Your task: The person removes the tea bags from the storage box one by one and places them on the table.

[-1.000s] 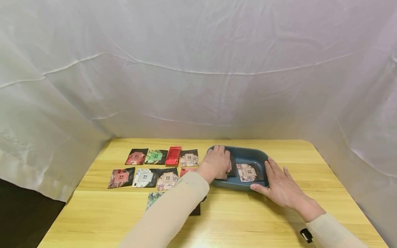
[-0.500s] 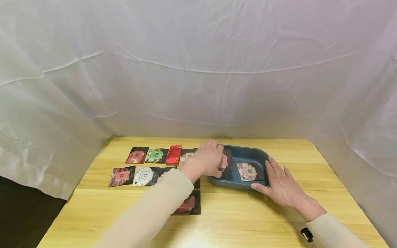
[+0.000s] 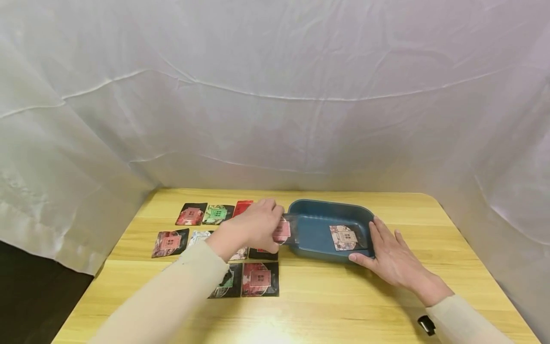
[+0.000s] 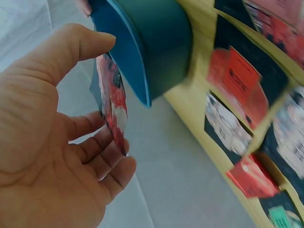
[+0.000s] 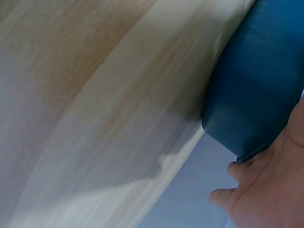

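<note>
My left hand (image 3: 253, 225) holds a flat black sachet with a pink label (image 3: 282, 230) over the left rim of a blue tray (image 3: 311, 231). In the left wrist view this sachet (image 4: 114, 104) stands edge-on between thumb and fingers, beside the tray wall (image 4: 164, 42). A sachet with a pale floral print (image 3: 345, 238) lies in the right half of the tray. My right hand (image 3: 395, 258) rests against the tray's right end, fingers extended and thumb at the front rim. The right wrist view shows that hand (image 5: 270, 190) touching the tray's rim (image 5: 256, 90).
Left of the tray, rows of sachets lie on the wooden table, among them a red-labelled one (image 3: 170, 242), a green-labelled one (image 3: 217, 214) and a pink-labelled one (image 3: 260, 279). A red packet (image 3: 244, 206) is partly behind my left hand. White cloth (image 3: 301, 143) hangs behind.
My left hand has lifted the pink-labelled sachet from the tray's left half and moved it left, to the rim. The right hand has stayed at the tray's right end.
</note>
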{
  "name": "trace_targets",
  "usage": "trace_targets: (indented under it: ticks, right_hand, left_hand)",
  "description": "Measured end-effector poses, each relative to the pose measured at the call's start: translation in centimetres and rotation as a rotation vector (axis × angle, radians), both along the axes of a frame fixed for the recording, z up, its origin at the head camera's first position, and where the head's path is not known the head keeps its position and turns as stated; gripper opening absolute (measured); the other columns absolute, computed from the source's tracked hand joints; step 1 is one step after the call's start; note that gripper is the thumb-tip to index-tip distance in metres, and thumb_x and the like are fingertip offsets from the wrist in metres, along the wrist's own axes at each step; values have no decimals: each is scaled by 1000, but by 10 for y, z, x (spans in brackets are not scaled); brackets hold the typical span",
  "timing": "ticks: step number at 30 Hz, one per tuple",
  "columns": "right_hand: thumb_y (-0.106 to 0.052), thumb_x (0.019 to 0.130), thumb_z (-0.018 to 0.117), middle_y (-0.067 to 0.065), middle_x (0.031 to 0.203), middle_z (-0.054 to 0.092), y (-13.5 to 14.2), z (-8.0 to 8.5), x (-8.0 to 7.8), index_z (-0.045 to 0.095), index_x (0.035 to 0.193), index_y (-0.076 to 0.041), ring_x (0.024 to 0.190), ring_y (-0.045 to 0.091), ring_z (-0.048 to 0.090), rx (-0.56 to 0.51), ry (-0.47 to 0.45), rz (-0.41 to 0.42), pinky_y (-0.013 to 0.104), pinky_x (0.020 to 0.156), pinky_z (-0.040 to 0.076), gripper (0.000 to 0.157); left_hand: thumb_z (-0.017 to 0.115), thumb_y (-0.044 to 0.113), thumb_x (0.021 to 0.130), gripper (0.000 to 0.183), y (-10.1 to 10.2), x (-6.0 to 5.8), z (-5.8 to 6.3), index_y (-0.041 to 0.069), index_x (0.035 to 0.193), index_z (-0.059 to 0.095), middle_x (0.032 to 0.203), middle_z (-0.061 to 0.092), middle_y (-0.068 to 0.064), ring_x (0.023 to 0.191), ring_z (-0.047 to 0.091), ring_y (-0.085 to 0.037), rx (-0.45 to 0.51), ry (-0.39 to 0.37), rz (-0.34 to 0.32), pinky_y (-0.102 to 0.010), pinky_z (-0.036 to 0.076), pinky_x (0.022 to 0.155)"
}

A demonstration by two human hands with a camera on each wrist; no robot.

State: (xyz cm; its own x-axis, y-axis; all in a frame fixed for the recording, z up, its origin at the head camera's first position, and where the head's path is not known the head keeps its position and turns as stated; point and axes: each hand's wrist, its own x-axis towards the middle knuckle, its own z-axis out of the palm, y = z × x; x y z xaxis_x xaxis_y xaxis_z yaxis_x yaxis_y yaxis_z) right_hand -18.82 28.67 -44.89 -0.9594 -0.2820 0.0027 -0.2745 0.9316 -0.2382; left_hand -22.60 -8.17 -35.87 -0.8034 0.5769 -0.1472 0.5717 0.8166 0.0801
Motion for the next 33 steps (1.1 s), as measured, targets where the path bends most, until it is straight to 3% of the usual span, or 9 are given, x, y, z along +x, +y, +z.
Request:
trace_targets:
  ticks: [4, 10, 13, 18, 21, 29, 33]
  right_hand:
    - [-78, 94, 55, 34, 171, 12, 0, 0, 0, 19, 161, 16, 155, 55, 21, 1, -3, 0, 77, 122, 15, 120]
    - [-79, 94, 55, 34, 171, 13, -1, 0, 1, 20, 160, 16, 155, 55, 22, 4, 4, 2, 77, 121, 16, 121]
    - [-79, 94, 55, 34, 171, 13, -2, -1, 1, 20, 160, 16, 155, 54, 22, 1, 7, 4, 77, 121, 16, 121]
    - [-78, 94, 55, 34, 171, 13, -3, -1, 2, 19, 160, 16, 155, 55, 22, -5, 9, 8, 77, 121, 16, 121]
    - [-78, 94, 55, 34, 171, 12, -4, 0, 2, 19, 160, 16, 155, 55, 23, -5, 6, 8, 77, 121, 16, 121]
    - [-77, 95, 56, 35, 171, 11, -4, 1, 3, 18, 160, 16, 154, 56, 23, -11, 5, 13, 77, 121, 16, 120]
    - [-77, 95, 56, 35, 171, 11, -4, 0, 3, 18, 160, 16, 155, 56, 22, -7, 3, 11, 77, 121, 16, 120]
  left_hand:
    - [88, 43, 77, 83, -23, 6, 4, 5, 142, 52, 116, 52, -4, 106, 48, -22, 15, -41, 27, -40, 48, 97]
    - [91, 42, 76, 96, -60, 17, 7, 1, 151, 47, 136, 56, -12, 123, 53, -28, 37, -83, 78, -47, 48, 112]
    - [91, 40, 75, 96, -81, 26, 5, 0, 151, 48, 133, 57, -12, 119, 55, -26, 52, -83, 91, -47, 51, 109]
    - [90, 34, 73, 86, -115, 45, -4, 0, 143, 54, 116, 55, -6, 101, 53, -21, 85, -74, 105, -44, 54, 90]
    - [90, 33, 72, 84, -133, 56, -11, 1, 142, 55, 118, 57, -7, 102, 55, -21, 91, -61, 124, -44, 55, 87]
    - [94, 33, 65, 84, -175, 80, -27, 0, 133, 58, 111, 58, -7, 100, 57, -25, 81, 24, 106, -48, 55, 87]
    - [96, 32, 63, 86, -190, 87, -34, -4, 131, 58, 116, 59, -15, 110, 60, -36, 56, 18, 95, -57, 54, 98]
